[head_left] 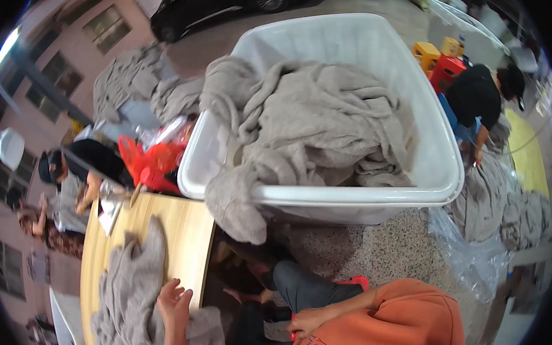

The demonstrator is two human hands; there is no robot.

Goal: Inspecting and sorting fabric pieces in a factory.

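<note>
My left hand [174, 300] is raised over the wooden table, fingers loosely curled and apart, with nothing seen in it. Beside and under it lies a grey fleecy cloth [131, 284], with a part of it by my wrist at the table's edge. My right hand [310, 322] rests low by my lap, its fingers closed round a small red object [293, 335], mostly hidden, whose kind I cannot make out. More grey cloth [330, 116] is heaped in a big white plastic tub [413, 197] in front of me, one end hanging over the near rim.
The pale wooden table [187, 224] stands at left, with red plastic bags [150, 158] beyond it. People work at the left and at the right, where a person in black [477, 90] bends over grey cloth. Clear plastic sheeting [472, 263] lies on the floor. A black car [229, 2] is parked behind.
</note>
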